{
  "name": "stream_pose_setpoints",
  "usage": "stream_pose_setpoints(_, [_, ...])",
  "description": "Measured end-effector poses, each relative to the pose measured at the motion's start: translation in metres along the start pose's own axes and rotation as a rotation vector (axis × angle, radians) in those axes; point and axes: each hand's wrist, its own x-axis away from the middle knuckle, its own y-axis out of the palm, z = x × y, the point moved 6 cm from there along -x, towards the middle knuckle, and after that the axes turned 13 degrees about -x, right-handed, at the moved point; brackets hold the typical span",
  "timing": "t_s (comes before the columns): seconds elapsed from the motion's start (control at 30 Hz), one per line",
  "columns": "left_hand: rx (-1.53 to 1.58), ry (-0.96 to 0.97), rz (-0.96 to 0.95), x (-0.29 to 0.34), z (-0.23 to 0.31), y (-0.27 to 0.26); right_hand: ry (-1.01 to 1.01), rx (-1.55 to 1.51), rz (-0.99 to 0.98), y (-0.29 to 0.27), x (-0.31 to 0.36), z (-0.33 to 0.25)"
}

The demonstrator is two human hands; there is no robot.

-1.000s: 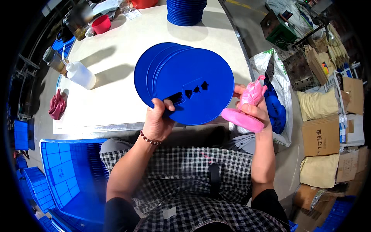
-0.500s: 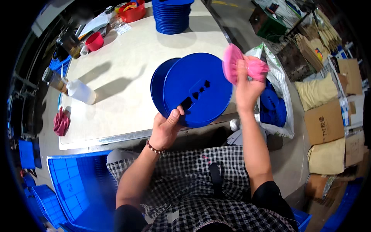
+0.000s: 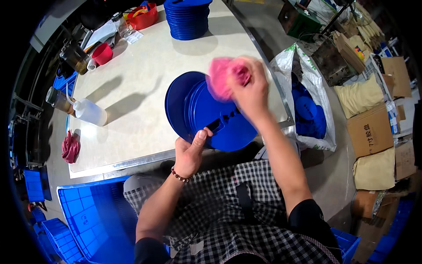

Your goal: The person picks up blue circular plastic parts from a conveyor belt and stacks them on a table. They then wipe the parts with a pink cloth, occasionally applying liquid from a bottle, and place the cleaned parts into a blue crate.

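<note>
My left hand [image 3: 189, 155] grips the near edge of a blue round plastic disc [image 3: 233, 132], its thumb on top beside a dark slot. Smaller dark cut-outs run in a line from that slot. A second blue disc [image 3: 177, 103] shows behind it to the left, tilted away; I cannot tell whether the two are joined. My right hand [image 3: 252, 90] is closed around a pink cloth [image 3: 218, 79], blurred by motion, over the upper right part of the front disc. Whether the cloth touches the disc is unclear.
On the pale table [image 3: 136, 127] stand a stack of blue discs [image 3: 187, 22], a squeeze bottle [image 3: 91, 112], a red cup [image 3: 102, 53] and a dark red cloth [image 3: 70, 147]. A white sack [image 3: 327, 88] holding blue discs is at right. A blue crate [image 3: 81, 211] sits lower left.
My right hand has swung left with the pink cloth, from beside the discs to over them. The discs have tilted and shifted slightly down, showing more of the left one.
</note>
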Motion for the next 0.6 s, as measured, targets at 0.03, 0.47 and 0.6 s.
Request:
stream_pose_setpoints(0.03, [0.039, -0.012, 0.02, -0.001, -0.004, -0.005, -0.19, 0.058, -0.255, 0.026, 0.021, -0.026])
stream_pose_setpoints(0.47, [0.235, 0.039, 0.073, -0.012, 0.022, -0.016, -0.558, 0.084, -0.424, 0.031, 0.085, -0.086])
stream_pose_setpoints(0.6, [0.21, 0.02, 0.015, -0.006, 0.024, -0.01, -0.004, 0.195, 0.142, -0.037, 0.0, -0.007])
